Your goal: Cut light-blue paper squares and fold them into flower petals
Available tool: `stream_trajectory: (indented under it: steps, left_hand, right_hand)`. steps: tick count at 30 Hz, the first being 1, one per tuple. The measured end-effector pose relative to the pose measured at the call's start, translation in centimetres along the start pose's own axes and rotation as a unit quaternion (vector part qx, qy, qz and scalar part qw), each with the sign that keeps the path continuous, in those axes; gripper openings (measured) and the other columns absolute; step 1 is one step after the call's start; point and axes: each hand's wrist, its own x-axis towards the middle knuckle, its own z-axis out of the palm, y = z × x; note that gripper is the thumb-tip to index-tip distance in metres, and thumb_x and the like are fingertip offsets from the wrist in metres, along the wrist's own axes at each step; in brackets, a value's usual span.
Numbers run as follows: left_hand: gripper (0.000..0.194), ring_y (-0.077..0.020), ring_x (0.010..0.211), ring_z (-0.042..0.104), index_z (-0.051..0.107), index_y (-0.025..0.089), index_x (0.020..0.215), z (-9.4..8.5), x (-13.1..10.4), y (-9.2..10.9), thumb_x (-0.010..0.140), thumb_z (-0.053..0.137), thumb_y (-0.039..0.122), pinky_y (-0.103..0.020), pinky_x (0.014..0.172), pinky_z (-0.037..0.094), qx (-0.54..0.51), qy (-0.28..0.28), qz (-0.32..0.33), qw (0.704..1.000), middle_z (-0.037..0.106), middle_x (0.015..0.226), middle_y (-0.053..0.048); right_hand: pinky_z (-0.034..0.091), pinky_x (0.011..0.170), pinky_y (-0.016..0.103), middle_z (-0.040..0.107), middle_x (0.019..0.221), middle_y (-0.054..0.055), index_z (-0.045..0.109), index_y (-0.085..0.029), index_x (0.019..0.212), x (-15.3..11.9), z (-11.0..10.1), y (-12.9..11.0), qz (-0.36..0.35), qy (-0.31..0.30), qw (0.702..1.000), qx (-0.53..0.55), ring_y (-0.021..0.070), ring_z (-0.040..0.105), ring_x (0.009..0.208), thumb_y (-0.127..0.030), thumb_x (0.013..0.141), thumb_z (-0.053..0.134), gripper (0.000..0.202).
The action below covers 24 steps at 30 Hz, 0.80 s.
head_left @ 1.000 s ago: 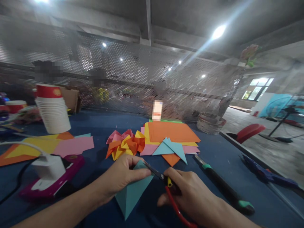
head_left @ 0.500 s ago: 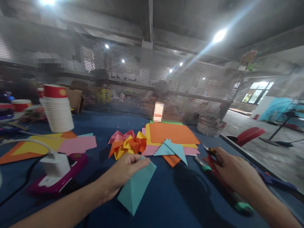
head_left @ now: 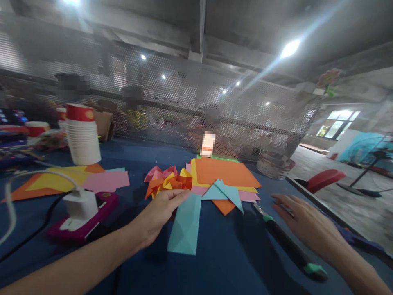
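Observation:
My left hand [head_left: 172, 203] pinches the top end of a folded teal paper strip [head_left: 186, 229], which hangs over the blue table. Just behind that hand lies a folded paper flower [head_left: 168, 180] in pink, orange and yellow. Folded light blue pieces [head_left: 222, 191] rest on an orange one, beside the stack of coloured sheets [head_left: 225, 172]. My right hand [head_left: 294, 215] is low over the table's right side, fingers loosely stretched. A small dark, shiny bit shows by its fingers, too blurred to name. Left of it lies a black and green tool [head_left: 288, 241] with a metal tip.
At left stand stacked paper cups [head_left: 82, 137] and a purple power strip [head_left: 82, 219] with a white plug and cables. More coloured sheets [head_left: 70, 178] lie behind the strip. A clear container [head_left: 274, 164] stands at the back right, before a perforated screen [head_left: 172, 98].
The teal strip has swung more upright and lifted with my left hand. The red-handled tool that my right hand held is no longer visible, and its fingers have loosened.

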Motion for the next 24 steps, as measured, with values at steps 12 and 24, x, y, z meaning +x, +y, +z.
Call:
stream_trajectory:
  steps: [12, 24]
  left_hand:
    - [0.035, -0.0183, 0.071, 0.061, 0.066, 0.014, 0.085, 0.0, 0.2, 0.2, 0.080, 0.062, 0.049, -0.029, 0.067, 0.049, -0.047, 0.046, 0.037, 0.997, 0.067, 0.076, -0.004]
    - [0.033, -0.0181, 0.070, 0.064, 0.067, 0.014, 0.088, 0.1, 0.3, 0.1, 0.083, 0.061, 0.046, -0.028, 0.067, 0.050, -0.074, 0.071, 0.052, 0.993, 0.071, 0.078, -0.005]
  right_hand:
    - [0.031, 0.051, 0.020, 0.049, 0.063, -0.003, 0.058, -0.016, 0.073, 0.9, 0.3, -14.8, -0.130, -0.290, 0.885, 0.340, 0.0093, 0.044, 0.058, -0.045, 0.095, 0.036, 0.043]
    - [0.030, 0.053, 0.022, 0.046, 0.062, -0.003, 0.049, -0.017, 0.067, 0.4, 2.3, -14.6, -0.085, -0.290, 0.851, 0.429, 0.0095, 0.041, 0.058, -0.052, 0.095, 0.032, 0.048]
